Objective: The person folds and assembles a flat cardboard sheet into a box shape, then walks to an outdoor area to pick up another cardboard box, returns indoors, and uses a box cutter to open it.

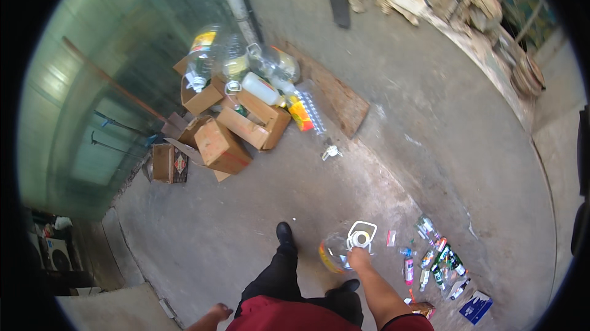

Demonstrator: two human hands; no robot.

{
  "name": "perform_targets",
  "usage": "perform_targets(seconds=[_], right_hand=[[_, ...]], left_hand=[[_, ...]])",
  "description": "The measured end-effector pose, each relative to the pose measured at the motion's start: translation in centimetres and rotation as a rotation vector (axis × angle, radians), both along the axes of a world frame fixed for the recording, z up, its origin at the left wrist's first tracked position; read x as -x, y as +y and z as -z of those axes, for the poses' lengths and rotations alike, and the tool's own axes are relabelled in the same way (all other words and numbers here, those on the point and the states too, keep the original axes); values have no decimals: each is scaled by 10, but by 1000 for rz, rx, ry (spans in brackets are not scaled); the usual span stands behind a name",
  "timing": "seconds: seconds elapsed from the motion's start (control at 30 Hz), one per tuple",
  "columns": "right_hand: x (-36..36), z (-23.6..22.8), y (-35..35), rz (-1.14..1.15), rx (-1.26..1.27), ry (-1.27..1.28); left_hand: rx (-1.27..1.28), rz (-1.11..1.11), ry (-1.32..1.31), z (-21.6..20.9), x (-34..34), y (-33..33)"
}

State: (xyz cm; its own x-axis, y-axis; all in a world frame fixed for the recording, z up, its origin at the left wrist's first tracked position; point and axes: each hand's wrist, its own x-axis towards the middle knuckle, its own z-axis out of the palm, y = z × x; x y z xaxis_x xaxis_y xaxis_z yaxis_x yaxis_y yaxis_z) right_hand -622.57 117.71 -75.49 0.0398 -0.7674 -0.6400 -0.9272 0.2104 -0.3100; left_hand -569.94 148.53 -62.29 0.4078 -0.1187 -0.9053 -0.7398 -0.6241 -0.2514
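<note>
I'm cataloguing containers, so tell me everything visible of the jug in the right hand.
The jug looks like clear plastic, with a yellow-orange label on its left side, a pale round top and a white loop handle. The right hand grips it near the top, hiding part. It is right of the left boot. Whether it is capped or touches the floor, I cannot tell.

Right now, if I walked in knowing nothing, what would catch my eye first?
Most likely the jumble of cardboard boxes and big clear bottles near the greenish wall, above and left of centre. Next, the large clear jug with a white handle, held in the person's right hand, low and right of centre. Then the cluster of small bottles at lower right, with a blue box beside it.
</note>
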Motion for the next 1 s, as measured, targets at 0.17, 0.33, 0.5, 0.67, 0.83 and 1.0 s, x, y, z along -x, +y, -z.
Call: perform_targets(seconds=[0.17, 0.33, 0.5, 0.67, 0.83, 1.0], right_hand=[[-55, -71, -91, -89, -52, 219], [-74, -101, -195, -64, -19, 444], [-113, -93, -297, -139, -5, 368], [-177, -99, -387, -74, 123, 272], [-242, -83, -480, -38, 313, 182], [-291, -39, -524, -92, 273, 178]], left_hand=[[732, -304, -53, 3, -79, -169], [873, -687, 179, -17, -130, -246], [773, -337, 20, -18, -185, -234], [406, -230, -16, -33, -229, -236], [269, -268, -128, -52, -266, -303], [500, -438, -142, -68, -307, -411]])
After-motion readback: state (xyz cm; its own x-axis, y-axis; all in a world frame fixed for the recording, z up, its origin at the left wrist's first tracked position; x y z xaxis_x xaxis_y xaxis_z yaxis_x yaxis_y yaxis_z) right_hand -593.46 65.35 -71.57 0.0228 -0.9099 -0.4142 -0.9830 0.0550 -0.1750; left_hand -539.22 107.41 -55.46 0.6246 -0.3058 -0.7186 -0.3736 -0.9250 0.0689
